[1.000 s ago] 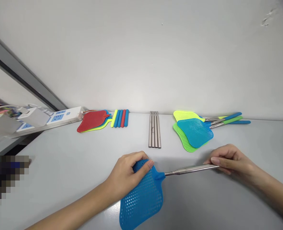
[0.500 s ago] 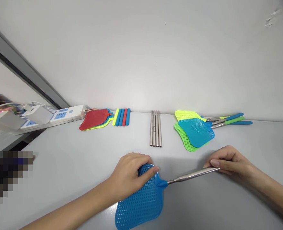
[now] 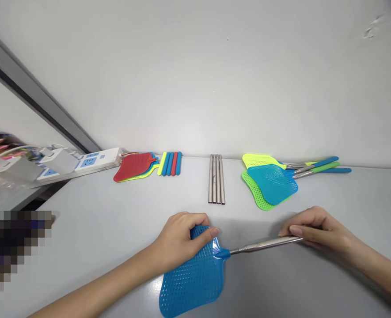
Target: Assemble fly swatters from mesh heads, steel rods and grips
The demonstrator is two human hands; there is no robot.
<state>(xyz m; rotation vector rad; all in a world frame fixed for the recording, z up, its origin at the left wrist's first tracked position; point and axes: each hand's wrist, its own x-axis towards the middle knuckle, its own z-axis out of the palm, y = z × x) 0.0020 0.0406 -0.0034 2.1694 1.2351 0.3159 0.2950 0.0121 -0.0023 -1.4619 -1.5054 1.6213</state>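
Note:
My left hand (image 3: 180, 240) grips the top edge of a blue mesh fly-swatter head (image 3: 193, 276) that lies on the pale table (image 3: 115, 221). A thin metal telescopic rod (image 3: 264, 244) runs from the head's neck to the right. My right hand (image 3: 314, 227) is closed round the rod's far end, thumb on top. Both hands rest low on the table near its front.
Along the wall lie a stack of loose swatter heads with a red one on top (image 3: 134, 167), several coloured grip sleeves (image 3: 171, 163), several bare metal rods (image 3: 217, 178) and assembled swatters (image 3: 271, 183). A power strip (image 3: 82, 162) sits at the left.
The swatter head has tilted and slid slightly down and left under my left hand. The rod has dropped a little with my right hand still on its end.

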